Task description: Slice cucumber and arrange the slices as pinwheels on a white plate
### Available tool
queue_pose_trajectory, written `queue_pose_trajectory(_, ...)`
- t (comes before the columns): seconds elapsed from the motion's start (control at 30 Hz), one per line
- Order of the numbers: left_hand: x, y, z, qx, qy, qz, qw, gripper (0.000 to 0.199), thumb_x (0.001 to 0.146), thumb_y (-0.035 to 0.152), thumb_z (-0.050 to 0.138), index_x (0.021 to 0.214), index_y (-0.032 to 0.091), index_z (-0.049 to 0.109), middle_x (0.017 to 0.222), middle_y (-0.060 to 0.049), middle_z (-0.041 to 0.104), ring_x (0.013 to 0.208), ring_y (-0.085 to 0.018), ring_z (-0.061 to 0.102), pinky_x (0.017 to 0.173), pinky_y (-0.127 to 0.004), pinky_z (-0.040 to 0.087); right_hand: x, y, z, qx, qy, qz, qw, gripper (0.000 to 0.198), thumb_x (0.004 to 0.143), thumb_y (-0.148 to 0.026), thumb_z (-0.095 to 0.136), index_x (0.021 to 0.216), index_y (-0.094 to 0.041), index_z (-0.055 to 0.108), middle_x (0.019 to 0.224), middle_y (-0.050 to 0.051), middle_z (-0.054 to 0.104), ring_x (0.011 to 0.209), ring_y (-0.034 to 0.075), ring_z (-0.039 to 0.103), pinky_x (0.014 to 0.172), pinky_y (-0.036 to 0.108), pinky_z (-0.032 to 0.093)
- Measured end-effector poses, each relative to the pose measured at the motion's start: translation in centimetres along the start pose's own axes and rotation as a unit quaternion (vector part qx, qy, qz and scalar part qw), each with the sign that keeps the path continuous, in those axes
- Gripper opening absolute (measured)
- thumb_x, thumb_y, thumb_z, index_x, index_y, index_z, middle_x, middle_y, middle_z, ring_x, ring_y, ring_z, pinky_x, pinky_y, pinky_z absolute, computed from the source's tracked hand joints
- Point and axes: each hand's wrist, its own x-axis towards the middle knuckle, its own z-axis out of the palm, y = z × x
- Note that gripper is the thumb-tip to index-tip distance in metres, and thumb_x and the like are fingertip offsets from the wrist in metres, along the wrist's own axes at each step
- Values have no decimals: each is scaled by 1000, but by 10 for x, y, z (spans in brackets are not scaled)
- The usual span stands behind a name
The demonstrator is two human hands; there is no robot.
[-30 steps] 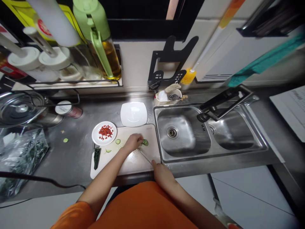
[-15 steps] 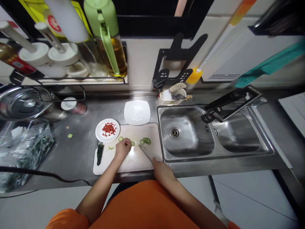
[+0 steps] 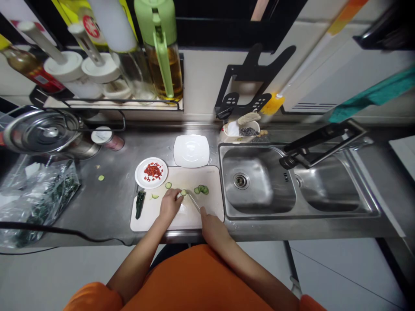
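Observation:
My right hand (image 3: 215, 229) is wrapped round the handle of a knife (image 3: 194, 201), whose blade points up and left over the white cutting board (image 3: 188, 220). At the tip lies a pale green cucumber slice (image 3: 183, 192). The bent, closed fingers of my left hand (image 3: 170, 205) pinch at that slice from the left. An overlapping group of cucumber slices (image 3: 201, 189) rests to the right of the blade. One more slice (image 3: 168, 185) and thin cucumber scraps (image 3: 154, 196) lie left of my left hand. A dark green cucumber piece (image 3: 140, 204) sits at the board's left edge.
A white plate with chopped red pieces (image 3: 139, 172) overlaps the board's upper left corner. Behind the board stands a white square dish (image 3: 191, 151). The double sink (image 3: 259, 181) is on the right, a plastic bag of greens (image 3: 58, 190) on the left. Above hangs a seasoning rack (image 3: 113, 103).
The knife and my right hand have moved left, bringing the tip to the slice by my left fingers. My left hand stays nearly in place. The whole view has shifted slightly.

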Motion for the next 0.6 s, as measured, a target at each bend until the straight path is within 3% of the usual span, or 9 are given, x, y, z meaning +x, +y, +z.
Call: queue_pose_trajectory(0.6, -1, 0, 0, -13, 15, 6, 1000, 20, 80, 26, 58, 98, 20, 66, 86, -5, 63, 79, -17, 59, 78, -29, 48, 2, -16, 3, -15, 15, -5, 1000, 45, 87, -2, 29, 131, -9, 34, 91, 17, 66, 89, 23, 65, 70, 28, 48)
